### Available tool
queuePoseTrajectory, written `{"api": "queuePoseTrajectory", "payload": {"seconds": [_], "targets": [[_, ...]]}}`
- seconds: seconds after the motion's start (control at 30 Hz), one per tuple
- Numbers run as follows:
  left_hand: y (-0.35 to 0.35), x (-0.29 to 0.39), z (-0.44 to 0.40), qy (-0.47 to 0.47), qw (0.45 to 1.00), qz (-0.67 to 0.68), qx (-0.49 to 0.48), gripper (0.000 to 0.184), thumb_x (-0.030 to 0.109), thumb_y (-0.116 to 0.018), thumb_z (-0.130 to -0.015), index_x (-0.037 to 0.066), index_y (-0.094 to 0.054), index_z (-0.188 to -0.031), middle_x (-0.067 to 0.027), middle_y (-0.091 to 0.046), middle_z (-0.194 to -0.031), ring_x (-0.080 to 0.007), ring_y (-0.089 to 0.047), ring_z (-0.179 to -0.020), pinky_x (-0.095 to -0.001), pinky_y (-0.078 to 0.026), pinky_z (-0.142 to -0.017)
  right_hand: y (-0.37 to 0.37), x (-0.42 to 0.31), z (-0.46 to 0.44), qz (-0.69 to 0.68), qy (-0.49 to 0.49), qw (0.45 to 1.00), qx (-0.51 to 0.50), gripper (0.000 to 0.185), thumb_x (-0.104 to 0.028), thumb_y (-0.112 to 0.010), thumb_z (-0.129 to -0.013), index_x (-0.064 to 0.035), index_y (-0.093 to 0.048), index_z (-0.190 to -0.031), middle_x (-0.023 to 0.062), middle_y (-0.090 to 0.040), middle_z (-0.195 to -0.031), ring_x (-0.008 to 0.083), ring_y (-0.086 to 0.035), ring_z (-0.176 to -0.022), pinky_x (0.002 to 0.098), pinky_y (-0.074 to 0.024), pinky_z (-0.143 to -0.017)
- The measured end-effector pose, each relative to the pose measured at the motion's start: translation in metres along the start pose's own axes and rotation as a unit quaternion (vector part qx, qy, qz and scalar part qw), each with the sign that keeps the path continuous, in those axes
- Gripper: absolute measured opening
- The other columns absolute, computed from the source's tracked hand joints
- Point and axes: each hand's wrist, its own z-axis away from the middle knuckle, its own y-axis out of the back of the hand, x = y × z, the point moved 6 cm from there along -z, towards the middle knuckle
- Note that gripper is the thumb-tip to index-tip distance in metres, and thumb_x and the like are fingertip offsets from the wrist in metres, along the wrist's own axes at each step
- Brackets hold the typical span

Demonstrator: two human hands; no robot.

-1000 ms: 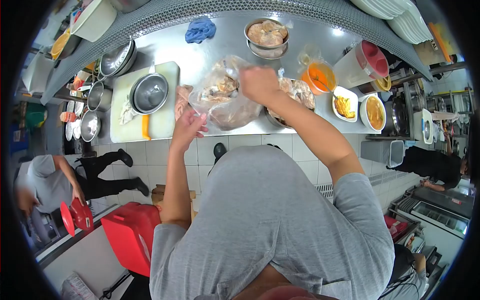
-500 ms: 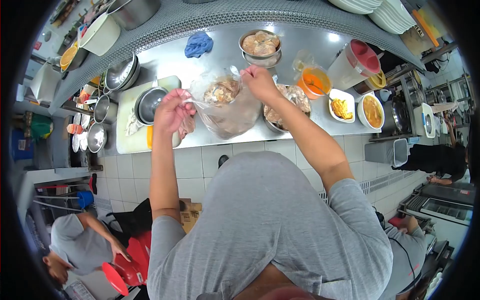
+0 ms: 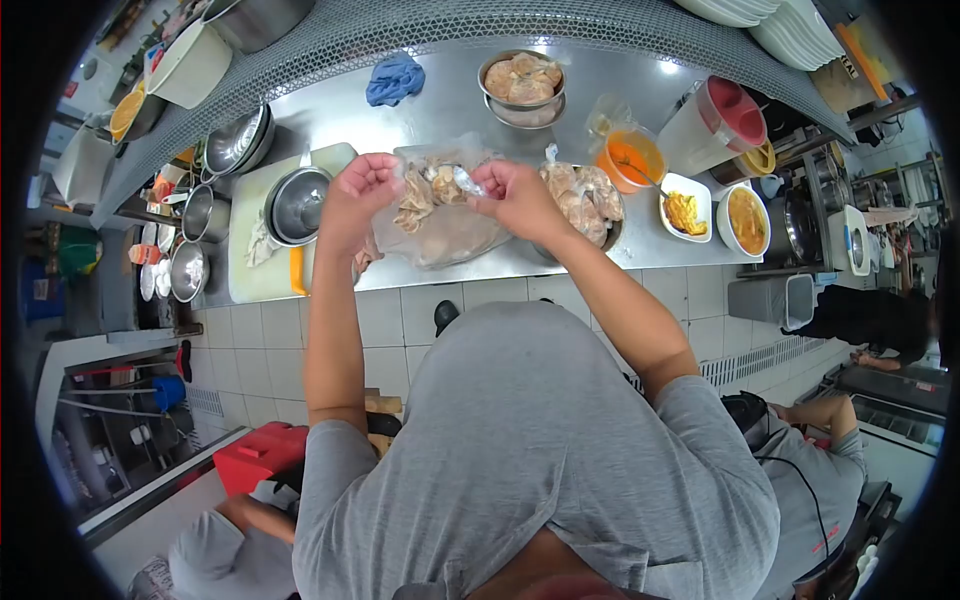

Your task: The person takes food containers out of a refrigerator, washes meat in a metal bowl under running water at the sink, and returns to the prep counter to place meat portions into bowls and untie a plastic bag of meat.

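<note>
A clear plastic bag [image 3: 450, 235] lies on the steel counter, with brownish food pieces [image 3: 435, 192] in its upper part. My left hand [image 3: 362, 195] pinches the bag's left side near its top edge. On the right, my right hand [image 3: 512, 197] has thumb and fingers closed on a twisted, shiny bit of the plastic. Just right of that hand, a metal bowl [image 3: 612, 238] holds bagged meat [image 3: 582, 200]. Pinkish meat [image 3: 367, 252] shows partly behind my left wrist, beside the cutting board [image 3: 250, 275].
Behind stand a bowl of bagged meat [image 3: 522, 78] and a blue cloth [image 3: 395, 80]. At the right are an orange tub [image 3: 630, 160], a white dish [image 3: 687, 208] and a soup bowl [image 3: 747, 222]. Metal bowls [image 3: 298, 205] sit left. Other people are lower left and right.
My hands have come closer together, the left moving right and up with the plastic. The bag's upper part has folded down over the counter. A person at the lower left has moved lower.
</note>
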Motion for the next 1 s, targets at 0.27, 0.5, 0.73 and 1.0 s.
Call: {"api": "queuePoseTrajectory", "payload": {"seconds": [0.27, 0.5, 0.73, 1.0], "targets": [[-0.064, 0.043, 0.010, -0.115, 0.958, -0.263, -0.011, 0.049, 0.015, -0.072, -0.091, 0.003, -0.057, -0.136, -0.0096, -0.071, -0.111, -0.0154, -0.066, -0.098, -0.0309, -0.052, -0.086, 0.017, -0.004, 0.001, -0.118, -0.016, 0.992, 0.040, 0.011, -0.009, -0.070, -0.093, 0.0006, -0.071, -0.099, 0.0018, -0.070, -0.083, 0.0079, -0.063, -0.072, 0.0243, -0.0511, -0.067], [-0.095, -0.036, -0.025, 0.004, 0.978, -0.145, -0.152, 0.033, 0.006, -0.071, -0.091, -0.002, -0.062, -0.122, -0.0094, -0.072, -0.107, -0.0129, -0.068, -0.094, -0.0276, -0.055, -0.085, 0.016, -0.003, 0.002, -0.205, -0.061, 0.977, -0.006, 0.009, -0.010, -0.066, -0.097, -0.0015, -0.068, -0.094, 0.0019, -0.070, -0.082, 0.0079, -0.063, -0.073, 0.0242, -0.0512, -0.066], [-0.091, -0.051, -0.028, -0.020, 0.977, -0.183, -0.106, 0.022, 0.000, -0.070, -0.090, -0.001, -0.062, -0.110, -0.0040, -0.068, -0.095, -0.0090, -0.066, -0.084, -0.0243, -0.055, -0.077, 0.032, -0.012, 0.008, 0.047, 0.042, 0.996, 0.071, 0.014, -0.014, -0.065, -0.096, -0.0008, -0.069, -0.093, 0.0038, -0.071, -0.079, 0.0097, -0.063, -0.071, 0.0277, -0.0501, -0.066], [-0.092, -0.048, -0.021, -0.003, 0.986, -0.132, -0.103, 0.019, -0.001, -0.068, -0.091, -0.001, -0.062, -0.109, -0.0027, -0.066, -0.092, -0.0082, -0.065, -0.080, -0.0237, -0.054, -0.073, 0.033, -0.027, 0.011, -0.001, 0.029, 0.999, 0.037, 0.015, -0.014, -0.064, -0.097, -0.0004, -0.070, -0.097, 0.0033, -0.071, -0.079, 0.0090, -0.063, -0.072, 0.0273, -0.0507, -0.067]]}}
